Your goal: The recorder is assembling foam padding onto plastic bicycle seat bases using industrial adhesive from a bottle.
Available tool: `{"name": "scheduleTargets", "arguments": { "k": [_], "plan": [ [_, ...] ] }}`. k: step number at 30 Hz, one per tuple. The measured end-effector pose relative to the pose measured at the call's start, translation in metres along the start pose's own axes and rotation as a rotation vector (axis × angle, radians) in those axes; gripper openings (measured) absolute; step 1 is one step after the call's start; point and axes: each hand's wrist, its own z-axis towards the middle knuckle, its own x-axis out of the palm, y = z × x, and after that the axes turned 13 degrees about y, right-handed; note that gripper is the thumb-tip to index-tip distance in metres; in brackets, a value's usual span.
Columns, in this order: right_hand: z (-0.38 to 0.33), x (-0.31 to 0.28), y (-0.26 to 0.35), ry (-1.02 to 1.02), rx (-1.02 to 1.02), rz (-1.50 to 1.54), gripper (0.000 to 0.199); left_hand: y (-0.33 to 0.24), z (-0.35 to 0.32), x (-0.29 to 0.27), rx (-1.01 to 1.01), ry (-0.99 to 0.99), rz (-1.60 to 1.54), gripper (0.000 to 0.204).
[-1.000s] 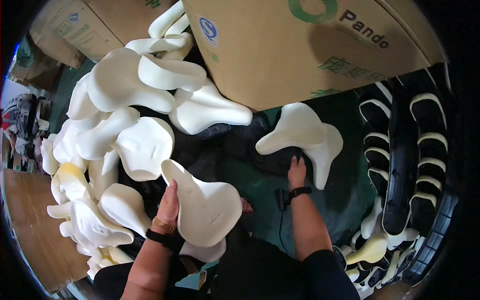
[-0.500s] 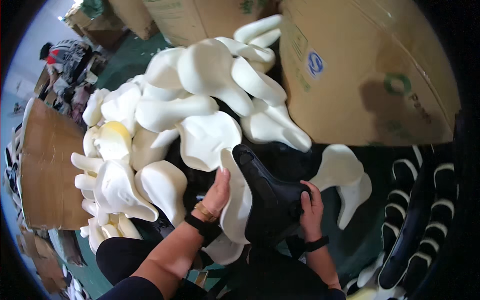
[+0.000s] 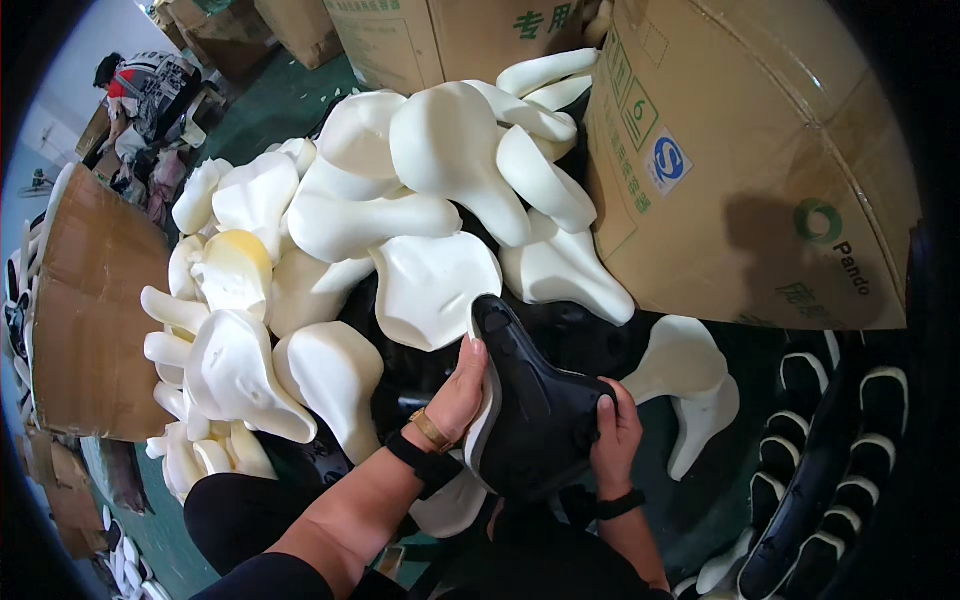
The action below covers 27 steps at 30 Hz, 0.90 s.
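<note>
Between my hands is a black plastic bicycle saddle base [image 3: 540, 420], its narrow nose pointing away from me. A white foam saddle pad [image 3: 478, 440] lies against its back, showing as a pale rim along the left edge. My left hand [image 3: 457, 395] grips the pad's left side near the nose, thumb up. On the right wing of the base, my right hand [image 3: 615, 440] is closed with the thumb on top; its other fingers are partly hidden. Just beyond the nose rests another white foam pad [image 3: 435, 285], hollow side up, on a big heap of such pads [image 3: 440, 135].
A tall cardboard box [image 3: 740, 180] stands at the far right, another box [image 3: 95, 320] at the left. Stacked black saddle bases with pale rims [image 3: 780, 450] line the right side. Two loose pads [image 3: 685, 360] lie right of my hands. A person [image 3: 150, 95] bends over at the far left.
The white pad has come in behind the black base, so less of it shows. Both hands have shifted slightly, and the base's surface now faces me more. The whole view has tilted a little.
</note>
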Motion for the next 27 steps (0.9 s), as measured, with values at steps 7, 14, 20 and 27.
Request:
{"name": "scheduleTargets", "arguments": {
  "k": [7,14,20,27],
  "plan": [
    [-0.001,-0.005,0.010,0.020,0.060,-0.092,0.028,-0.007,-0.002,0.016,-0.011,0.077,-0.215,0.058],
    [0.007,0.000,0.023,-0.033,-0.139,-0.552,0.027,-0.064,-0.017,0.037,-0.081,0.003,-0.196,0.069],
    [0.008,-0.010,0.030,-0.089,-0.183,-0.662,0.029,-0.070,-0.012,0.053,-0.153,-0.020,-0.346,0.059],
    [0.013,-0.006,0.022,-0.116,-0.288,-0.671,0.028,-0.066,-0.014,0.042,-0.175,-0.011,-0.327,0.044]
  ]
}}
